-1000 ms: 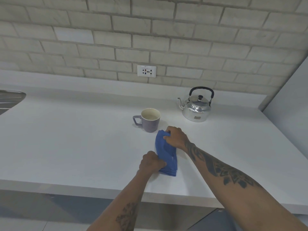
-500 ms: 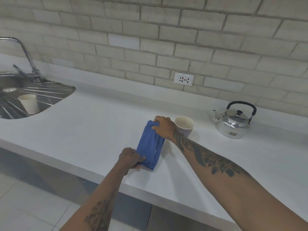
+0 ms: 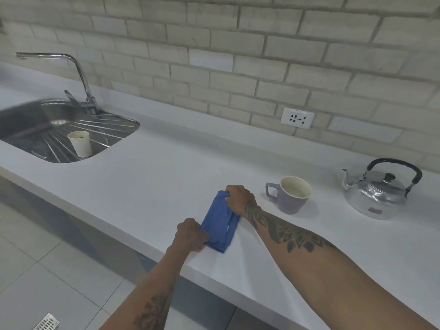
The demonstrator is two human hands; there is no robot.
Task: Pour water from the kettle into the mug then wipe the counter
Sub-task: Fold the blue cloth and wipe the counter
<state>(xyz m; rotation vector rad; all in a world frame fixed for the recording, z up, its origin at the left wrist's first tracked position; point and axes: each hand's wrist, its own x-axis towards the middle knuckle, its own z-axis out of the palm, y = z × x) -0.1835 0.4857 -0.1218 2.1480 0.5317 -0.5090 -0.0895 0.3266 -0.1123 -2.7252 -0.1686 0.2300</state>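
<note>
A folded blue cloth [image 3: 219,222] lies flat on the white counter [image 3: 154,182] near its front edge. My left hand [image 3: 190,234] grips the cloth's near end. My right hand [image 3: 239,200] presses on its far end. A purple mug [image 3: 289,195] with a cream inside stands just right of my right hand, handle pointing left. Further right, a silver kettle [image 3: 376,194] with a black handle sits upright on the counter.
A steel sink [image 3: 35,120] with a tap [image 3: 78,72] is set into the counter at the left; a paper cup [image 3: 80,144] stands on its drainer. A wall socket [image 3: 297,118] is on the brick wall behind. Tiled floor lies below the counter's front edge.
Both hands have slid the cloth leftward along the counter, away from the mug. My view has turned left, bringing the sink and tap fully into sight.
</note>
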